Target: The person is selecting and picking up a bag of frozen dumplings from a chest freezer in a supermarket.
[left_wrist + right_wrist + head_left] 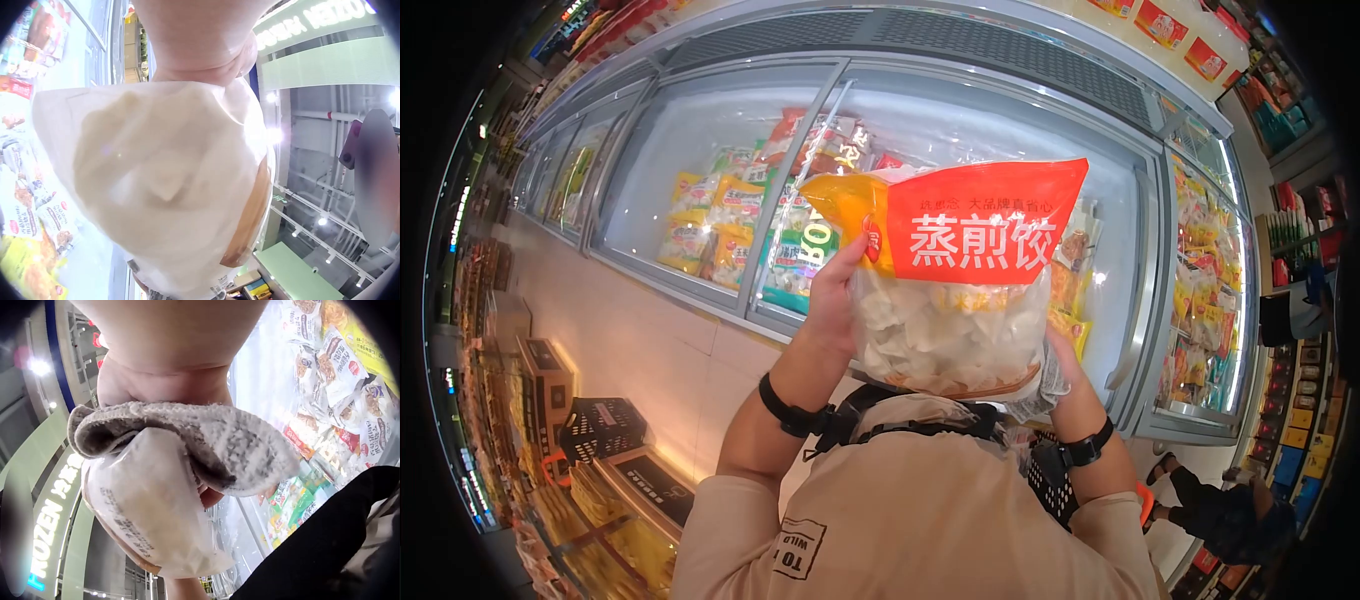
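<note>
A bag of frozen dumplings (955,340), clear below with a red and yellow printed top, is held up in front of the chest. My left hand (835,300) grips its left side, thumb over the front near the yellow part. At the right side my right hand (1062,362) holds the bag through a folded grey knitted cloth (250,450). In the right wrist view this cloth lies between the palm and the bag's white corner. The left wrist view shows the bag's pale underside; the left fingers are mostly hidden behind it.
A chest freezer (850,70) with sliding glass lids stands just ahead, packed with bagged frozen food (730,215). To the left sit a black basket (603,428) and brown cartons (645,482). Another person (1235,515) is at the lower right, near stocked shelves.
</note>
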A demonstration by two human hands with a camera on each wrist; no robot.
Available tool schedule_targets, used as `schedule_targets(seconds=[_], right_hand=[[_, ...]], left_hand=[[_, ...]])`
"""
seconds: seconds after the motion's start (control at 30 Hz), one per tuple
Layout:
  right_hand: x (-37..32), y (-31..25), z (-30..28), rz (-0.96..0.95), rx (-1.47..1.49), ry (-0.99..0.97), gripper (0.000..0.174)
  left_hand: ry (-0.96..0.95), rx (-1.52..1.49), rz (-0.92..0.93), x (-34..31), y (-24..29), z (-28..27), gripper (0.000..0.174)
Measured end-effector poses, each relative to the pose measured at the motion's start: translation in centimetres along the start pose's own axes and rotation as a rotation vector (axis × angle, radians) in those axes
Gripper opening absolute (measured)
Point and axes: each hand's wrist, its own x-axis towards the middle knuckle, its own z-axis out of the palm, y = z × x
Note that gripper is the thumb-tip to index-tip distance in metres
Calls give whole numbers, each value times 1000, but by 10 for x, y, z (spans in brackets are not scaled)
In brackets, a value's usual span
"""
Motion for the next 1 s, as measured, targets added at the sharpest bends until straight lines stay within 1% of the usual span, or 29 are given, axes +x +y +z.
schedule_targets(seconds=[0.03,0.07,0.13,0.27,0.37,0.47,0.53,0.63,0.73,0.77,0.87,0.97,1.0], right_hand=[[-3,0,0,23,-22,-33,42],[-4,0,-7,65,-32,-9,42],[-1,3,-25,150,-56,39,42],[4,8,-34,236,-84,-50,39],[10,10,-35,163,-79,29,39],[12,6,-38,-54,-112,225,39],[9,-1,-29,-274,-208,313,39],[2,-12,1,-615,-360,328,42],[-3,-14,37,-990,-658,286,42],[-6,-14,52,-1083,-826,283,40],[-9,-9,78,-1287,-1451,236,43],[-6,-4,100,-1377,-1993,36,47],[-4,-1,102,-1384,-2033,-37,46]], left_hand=[[87,43,27,1,-2,-2,41],[175,85,55,1,-3,-3,40],[177,85,75,-1,-2,-2,38],[210,95,119,-3,0,-3,37],[143,109,143,-5,0,15,37],[185,128,202,-2,2,1,38],[147,121,206,-3,3,3,40],[104,137,179,-7,5,12,44],[108,135,123,-7,2,11,46],[116,130,103,-7,0,10,47],[169,140,71,-4,-8,9,47],[184,156,86,0,-15,8,47],[180,156,97,1,-16,9,46]])
